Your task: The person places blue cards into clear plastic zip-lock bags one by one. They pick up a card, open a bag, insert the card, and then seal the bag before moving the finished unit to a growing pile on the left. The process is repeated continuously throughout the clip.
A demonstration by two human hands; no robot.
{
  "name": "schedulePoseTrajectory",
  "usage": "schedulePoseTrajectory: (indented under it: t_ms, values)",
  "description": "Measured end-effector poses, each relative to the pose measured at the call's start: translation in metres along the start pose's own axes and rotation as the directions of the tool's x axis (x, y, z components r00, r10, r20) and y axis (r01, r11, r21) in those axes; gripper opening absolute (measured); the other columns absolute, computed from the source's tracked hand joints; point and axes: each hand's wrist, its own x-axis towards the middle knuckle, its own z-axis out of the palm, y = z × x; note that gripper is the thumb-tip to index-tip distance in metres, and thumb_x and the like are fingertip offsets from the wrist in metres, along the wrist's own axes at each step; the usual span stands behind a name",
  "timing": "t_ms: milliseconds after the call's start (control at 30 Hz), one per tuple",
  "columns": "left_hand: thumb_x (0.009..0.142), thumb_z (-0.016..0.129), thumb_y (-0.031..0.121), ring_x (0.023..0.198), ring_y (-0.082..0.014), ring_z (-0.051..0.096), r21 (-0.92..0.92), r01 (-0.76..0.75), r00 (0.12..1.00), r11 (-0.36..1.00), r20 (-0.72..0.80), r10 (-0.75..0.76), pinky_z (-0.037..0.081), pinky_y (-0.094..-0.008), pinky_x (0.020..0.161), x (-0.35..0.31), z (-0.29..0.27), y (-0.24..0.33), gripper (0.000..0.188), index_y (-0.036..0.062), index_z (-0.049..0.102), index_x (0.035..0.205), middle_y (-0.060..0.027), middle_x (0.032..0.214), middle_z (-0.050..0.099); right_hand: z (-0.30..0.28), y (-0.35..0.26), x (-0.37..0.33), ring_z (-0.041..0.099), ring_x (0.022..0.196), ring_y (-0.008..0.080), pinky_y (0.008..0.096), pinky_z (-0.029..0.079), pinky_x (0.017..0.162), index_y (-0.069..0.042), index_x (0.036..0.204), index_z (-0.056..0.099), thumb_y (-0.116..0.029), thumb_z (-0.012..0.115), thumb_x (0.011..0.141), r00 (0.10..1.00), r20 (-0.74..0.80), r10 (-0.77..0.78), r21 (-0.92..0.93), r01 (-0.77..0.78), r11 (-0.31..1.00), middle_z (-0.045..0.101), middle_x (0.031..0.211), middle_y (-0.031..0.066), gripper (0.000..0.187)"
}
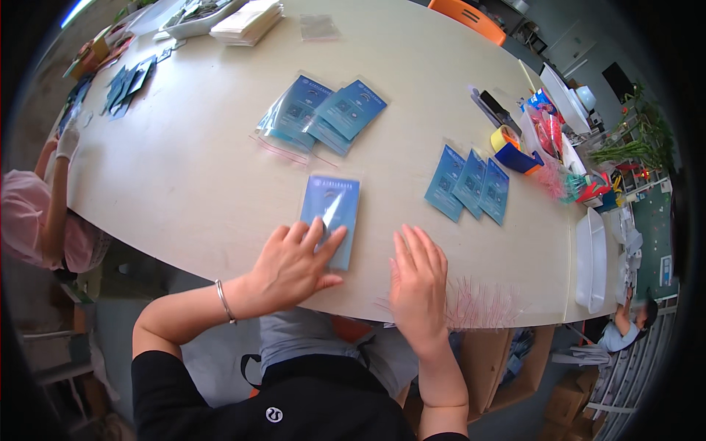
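A blue printed card in a clear plastic sleeve [332, 195] lies on the table before me. My left hand [292, 263] rests over its lower part, fingers spread, the tips on the sleeve. To its right, my right hand [419, 287] is at the table's near edge with fingers stretched out and nothing visible in it. Beyond the card are two overlapping piles of sleeved blue cards, a left pile [300, 106] and a right pile [351, 110]. Three blue cards [469, 182] lie fanned to the right.
Clear sleeves with reddish edges [485, 303] lie beside my right hand. At right are a tape dispenser [515, 154] and a white bin [590, 257]. Far left hold white packets [248, 22], a tray [202, 18] and dark cards [131, 84]. A gloved co-worker [44, 198] sits left.
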Motion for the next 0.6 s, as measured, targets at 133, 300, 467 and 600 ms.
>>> schedulePoseTrajectory:
  t_ms: [133,300,467,600]
  values:
    - [0.085,0.072,0.038,0.112,-0.0278,0.055,-0.114,-0.135,0.987,0.984,0.071,0.144,0.049,-0.0395,0.092,-0.018,0.004,-0.003,0.068,0.0021,0.052,0.14,-0.0159,0.122,0.054,0.008,-0.017,-0.022,0.06,0.119,0.0327,0.0448,0.045,0.101,0.004,0.118,0.066,-0.001,0.061,0.089,0.999,-0.031,-0.017,0.173,0.022,0.985,0.065,0.125,0.0164,0.03]
    - [0.087,0.071,0.042,0.142,-0.0378,0.038,-0.131,-0.18,0.983,0.975,-0.048,0.175,0.032,-0.0523,0.115,-0.013,0.019,-0.002,0.074,0.0006,0.048,0.143,-0.024,0.151,0.04,0.008,-0.015,-0.053,0.064,0.105,0.0309,0.0419,0.05,0.092,-0.001,0.106,0.072,0.006,0.07,0.078,0.993,-0.067,0.102,0.352,-0.072,0.933,0.068,0.113,0.0112,0.029]
    - [0.088,0.069,0.046,0.149,-0.039,0.026,-0.076,-0.047,0.999,0.996,-0.02,0.046,0.015,-0.0643,0.117,-0.006,0.028,0.007,0.079,0.0024,0.043,0.148,-0.0269,0.158,0.03,0.005,-0.008,-0.062,0.062,0.096,0.0284,0.0406,0.048,0.084,-0.004,0.099,0.073,0.002,0.076,0.076,0.992,-0.027,0.124,0.381,-0.105,0.919,0.066,0.1,0.0078,0.024]
    - [0.089,0.068,0.043,0.15,-0.0383,0.024,-0.073,-0.047,0.997,0.996,-0.066,0.043,0.016,-0.0598,0.12,-0.002,0.029,0.009,0.076,0.0021,0.043,0.148,-0.0248,0.159,0.03,0.013,-0.01,-0.054,0.059,0.096,0.0269,0.0397,0.045,0.081,-0.005,0.097,0.073,-0.003,0.08,0.073,0.995,-0.019,0.095,0.391,-0.08,0.917,0.063,0.096,0.0056,0.024]
